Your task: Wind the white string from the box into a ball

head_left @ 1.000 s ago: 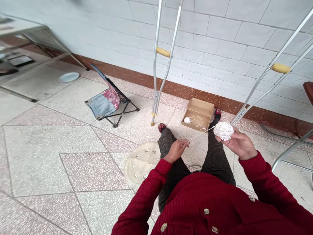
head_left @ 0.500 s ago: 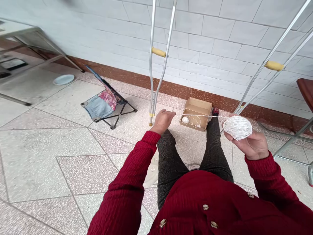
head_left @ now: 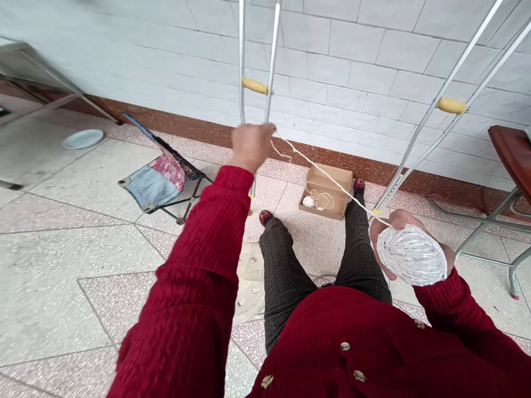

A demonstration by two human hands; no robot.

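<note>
White twine ball [head_left: 412,255] held in right hand [head_left: 397,220], strand stretched out.
Right fingers curl wide around the ball, supporting it above the right knee; raised left hand [head_left: 251,146] pinches the white strand [head_left: 323,172], keeping it tensioned above an open cardboard box [head_left: 326,200] holding a smaller ball [head_left: 308,202].

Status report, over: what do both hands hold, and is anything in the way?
Left hand raised, pinching white string. Right hand holding string ball. Aluminium crutch beyond left hand.
</note>
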